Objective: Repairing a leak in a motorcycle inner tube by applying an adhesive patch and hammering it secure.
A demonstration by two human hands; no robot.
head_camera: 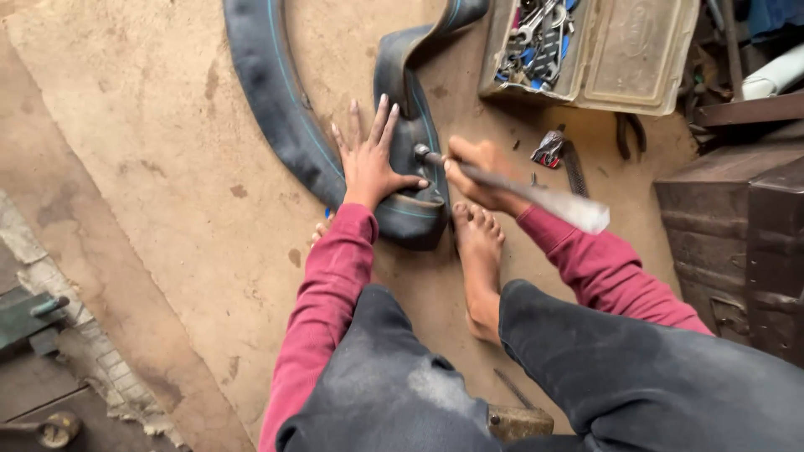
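Observation:
A large black rubber inner tube [276, 100] lies folded on the dirt floor in front of me. My left hand [368, 159] presses flat on the folded part, fingers spread. My right hand [477, 172] grips a metal hammer [536, 194] by its handle. The hammer's small head [421, 152] rests on the tube just right of my left thumb. My bare right foot [479, 251] stands beside the fold, and the toes of my other foot [319, 234] show under my left sleeve.
An open metal toolbox [624, 59] full of wrenches sits at the top right. Small tools [559, 155] lie on the floor near it. A dark metal chest [737, 243] stands at the right. A stone kerb [67, 326] runs along the lower left.

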